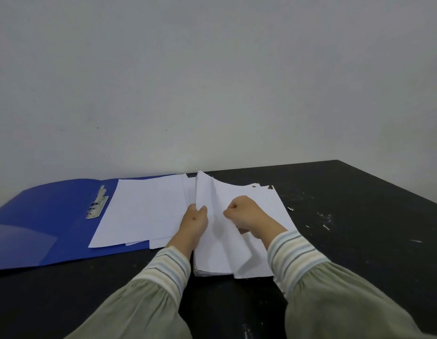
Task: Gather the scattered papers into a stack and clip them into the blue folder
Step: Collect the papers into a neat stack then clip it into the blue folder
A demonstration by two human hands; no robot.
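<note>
Papers (227, 243) being gathered on black table (347, 216), right of open blue folder (41, 221); loose sheets (144, 211) lying across folder's right half, beside metal clip (96, 204). Sheet edge being pinched by left hand (194, 222); lifted sheets being gripped by curled right hand (244, 214). Advised: edges being squared against table before stack is carried over; loose sheets being collected too.

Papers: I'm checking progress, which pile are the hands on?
The right pile on the bare table; the other sheets lie untouched on the blue folder.
</note>
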